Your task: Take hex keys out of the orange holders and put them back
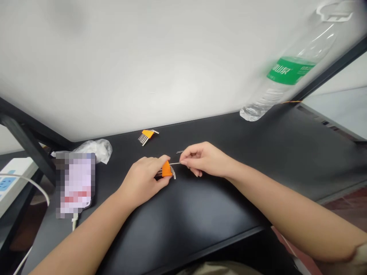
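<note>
My left hand (pixel 145 179) is closed around an orange hex key holder (pixel 166 169) with several metal keys in it, held just above the black table (pixel 200 214). My right hand (pixel 200 158) pinches one thin metal hex key (pixel 174 163) whose end meets the holder. Another loose key (pixel 179 152) lies on the table just behind my right fingers. A second orange holder with several keys (pixel 146 135) lies farther back, near the wall.
A clear water bottle with a green label (pixel 289 70) stands at the back right. A crumpled plastic bag (pixel 96 149) and a blurred-out object (pixel 75 183) lie at the left. A white power strip (pixel 11 179) sits off the table's left end.
</note>
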Motion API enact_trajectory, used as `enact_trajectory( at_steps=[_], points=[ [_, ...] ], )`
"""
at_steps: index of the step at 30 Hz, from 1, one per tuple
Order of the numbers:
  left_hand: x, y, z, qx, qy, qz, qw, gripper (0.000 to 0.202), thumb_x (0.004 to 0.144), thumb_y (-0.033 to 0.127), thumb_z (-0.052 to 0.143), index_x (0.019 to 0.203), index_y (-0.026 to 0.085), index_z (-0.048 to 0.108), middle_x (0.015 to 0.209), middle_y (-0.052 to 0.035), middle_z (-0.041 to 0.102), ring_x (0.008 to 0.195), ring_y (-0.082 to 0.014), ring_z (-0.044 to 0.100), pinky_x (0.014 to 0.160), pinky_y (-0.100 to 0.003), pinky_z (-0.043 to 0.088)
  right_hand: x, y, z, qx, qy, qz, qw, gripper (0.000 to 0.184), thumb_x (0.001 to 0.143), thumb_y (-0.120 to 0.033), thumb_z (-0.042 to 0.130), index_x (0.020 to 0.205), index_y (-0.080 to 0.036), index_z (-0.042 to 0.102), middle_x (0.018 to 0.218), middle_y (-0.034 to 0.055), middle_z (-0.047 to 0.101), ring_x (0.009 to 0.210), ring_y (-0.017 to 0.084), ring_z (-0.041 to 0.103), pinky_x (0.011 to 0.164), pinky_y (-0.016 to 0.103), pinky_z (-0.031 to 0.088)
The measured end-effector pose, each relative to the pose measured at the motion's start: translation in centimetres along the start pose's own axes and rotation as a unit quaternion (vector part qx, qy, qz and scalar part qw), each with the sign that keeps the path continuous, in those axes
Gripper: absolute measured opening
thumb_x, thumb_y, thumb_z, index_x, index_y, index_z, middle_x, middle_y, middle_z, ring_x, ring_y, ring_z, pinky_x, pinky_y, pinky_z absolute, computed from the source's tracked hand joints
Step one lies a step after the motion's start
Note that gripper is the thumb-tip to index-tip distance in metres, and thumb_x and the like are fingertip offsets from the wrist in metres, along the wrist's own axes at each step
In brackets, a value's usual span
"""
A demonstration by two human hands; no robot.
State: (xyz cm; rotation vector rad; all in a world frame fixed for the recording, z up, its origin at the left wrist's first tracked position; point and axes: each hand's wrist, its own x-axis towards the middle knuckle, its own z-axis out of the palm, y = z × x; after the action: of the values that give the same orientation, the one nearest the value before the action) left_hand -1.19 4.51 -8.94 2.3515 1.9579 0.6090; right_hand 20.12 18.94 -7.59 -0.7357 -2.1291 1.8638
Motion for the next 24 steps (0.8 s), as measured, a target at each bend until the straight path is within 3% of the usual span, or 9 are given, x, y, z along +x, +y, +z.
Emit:
enact_trajectory(
  at_steps=[4, 7, 11, 13, 16, 20, 24],
  points=[
    [0.0, 0.1, 0.2, 0.034, 0.002, 0.021, 0.999, 0.032, 0.093, 0.030, 0.060, 0.124, 0.022, 0.057, 0.080, 0.0014, 0.065, 0.074, -0.0176, 0.062, 0.077, -0.034, 0.046, 0.9, 0.8, 0.8, 0.139, 0.020, 0.024, 0.990, 0.025, 0.084, -0.036, 0.079, 0.091, -0.014, 0.069, 0.056, -0.0009, 0.061, 0.046, 0.011, 0.055, 0.044, 0.022, 0.046],
    [0.1, 0.3, 0.1, 0.041, 0.003, 0.010, 0.999, 0.030, 0.093, 0.029, 0.060, 0.122, 0.023, 0.058, 0.081, 0.0009, 0.065, 0.075, -0.0176, 0.061, 0.075, -0.033, 0.045, 1.4, 1.2, 2.1, 0.219, 0.037, 0.039, 0.974, 0.032, 0.078, -0.039, 0.085, 0.087, -0.014, 0.066, 0.059, -0.0005, 0.063, 0.047, 0.010, 0.056, 0.043, 0.020, 0.046],
    [0.2, 0.5, 0.1, 0.071, 0.011, -0.022, 0.997, 0.023, 0.091, 0.027, 0.061, 0.114, 0.023, 0.061, 0.082, -0.0005, 0.064, 0.075, -0.0176, 0.060, 0.073, -0.032, 0.043, 1.4, 1.1, 3.9, 0.290, 0.075, 0.049, 0.953, 0.036, 0.082, -0.044, 0.084, 0.084, -0.014, 0.063, 0.065, 0.0008, 0.065, 0.052, 0.011, 0.061, 0.046, 0.020, 0.051],
    [0.1, 0.4, 0.3, 0.084, 0.023, -0.039, 0.995, 0.024, 0.090, 0.027, 0.061, 0.114, 0.023, 0.062, 0.083, -0.0008, 0.064, 0.076, -0.0177, 0.060, 0.073, -0.032, 0.043, 1.0, 0.8, 4.5, 0.315, 0.089, 0.054, 0.943, 0.035, 0.085, -0.045, 0.081, 0.091, -0.014, 0.066, 0.075, 0.0028, 0.068, 0.055, 0.011, 0.063, 0.047, 0.021, 0.053],
    [0.1, 0.0, 0.4, 0.087, 0.048, -0.055, 0.994, 0.030, 0.091, 0.029, 0.062, 0.120, 0.022, 0.061, 0.085, -0.0005, 0.064, 0.077, -0.0177, 0.060, 0.075, -0.033, 0.043, -0.1, 0.0, 4.9, 0.341, 0.069, 0.065, 0.935, 0.039, 0.093, -0.044, 0.073, 0.121, -0.016, 0.068, 0.077, 0.0011, 0.066, 0.050, 0.010, 0.060, 0.042, 0.021, 0.049],
    [0.0, -0.2, 0.4, 0.082, 0.057, -0.050, 0.994, 0.028, 0.092, 0.029, 0.061, 0.118, 0.020, 0.060, 0.084, 0.0000, 0.065, 0.076, -0.0174, 0.059, 0.076, -0.034, 0.043, -1.5, -0.7, 5.1, 0.324, -0.036, 0.074, 0.943, 0.063, 0.099, -0.038, 0.062, 0.158, -0.028, 0.041, 0.065, -0.0037, 0.062, 0.041, 0.011, 0.054, 0.035, 0.019, 0.041],
    [0.0, 0.2, 0.1, 0.085, 0.060, -0.023, 0.994, 0.021, 0.094, 0.028, 0.059, 0.112, 0.018, 0.061, 0.077, 0.0007, 0.063, 0.073, -0.0177, 0.058, 0.078, -0.036, 0.042, -2.1, -1.0, 5.5, 0.214, -0.110, 0.070, 0.968, 0.084, 0.100, -0.040, 0.060, 0.167, -0.034, 0.010, 0.069, -0.0039, 0.066, 0.043, 0.013, 0.059, 0.040, 0.022, 0.046]
  ],
)
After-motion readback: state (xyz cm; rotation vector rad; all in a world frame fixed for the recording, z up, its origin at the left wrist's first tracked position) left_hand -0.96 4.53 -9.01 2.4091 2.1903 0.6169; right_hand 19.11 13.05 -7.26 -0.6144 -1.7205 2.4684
